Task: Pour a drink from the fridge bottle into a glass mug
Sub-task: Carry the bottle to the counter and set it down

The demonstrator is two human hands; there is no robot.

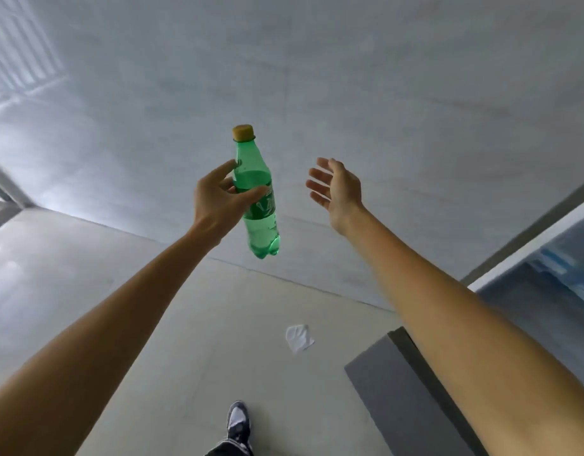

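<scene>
**Green bottle aloft in the left grip**

Held in mid-air above the pale floor point(86, 291): a translucent green plastic bottle point(262, 225) with a yellow screw cap point(243, 132), cap uppermost, base tilted slightly rightward, liquid visible inside. Clasped round its middle by the left grip point(215, 202), thumb across the front of the label, fingers curled behind. Just to its right and apart from it, the right grip point(339, 189), released, palm turned toward the bottle, fingers spread, holding nothing. Both forearms bare and stretched forward. Down on the floor between the arms, a crumpled white scrap point(298, 338). Toward the floor's right edge, a flat grey slab point(399, 390). At the bottom, a grey-and-white shoe point(238, 419). Behind everything, a plain grey wall point(349, 77).
</scene>
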